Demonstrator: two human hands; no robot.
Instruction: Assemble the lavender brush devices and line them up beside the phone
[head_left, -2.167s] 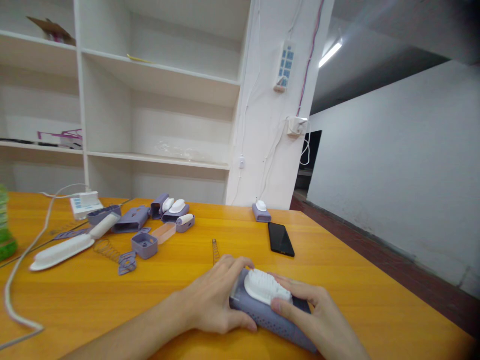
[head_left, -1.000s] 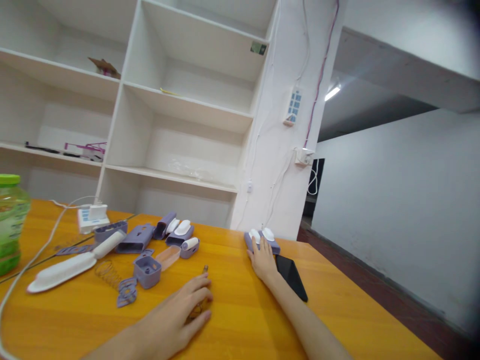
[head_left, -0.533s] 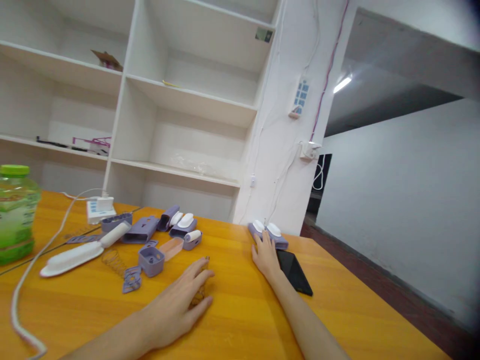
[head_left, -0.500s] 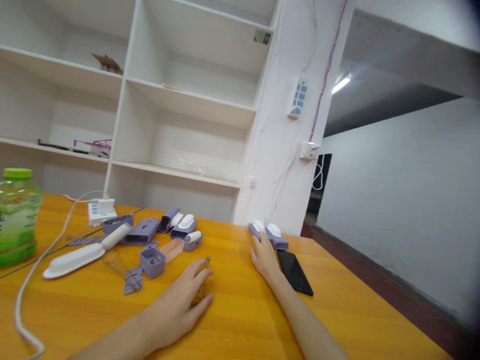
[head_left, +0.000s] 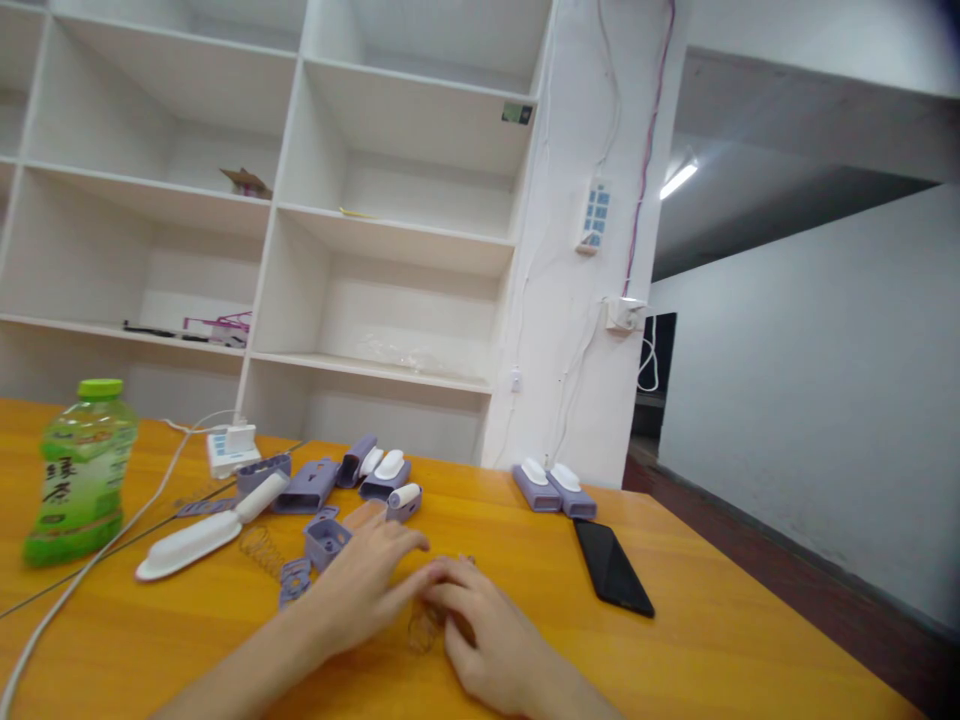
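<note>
My left hand reaches over the table with fingers stretched and apart, its thumb tip meeting the fingers of my right hand. Curled low over the tabletop, my right hand has its fingers and thumb around a thin wire coil spring, part of which the hand hides. Close by my left hand lie a small purple box-shaped part, a flat purple plastic piece and a second coil spring. A purple part with a white roller sits just beyond its fingers.
Purple housings with white tops stand at the back right, near a black phone. A white brush-like handle, purple sleeve, power strip, trailing white cable and green bottle occupy the left side.
My right hand has left the purple and white housings and come back toward me, beside my left hand at the spring. The camera view has shifted slightly.
</note>
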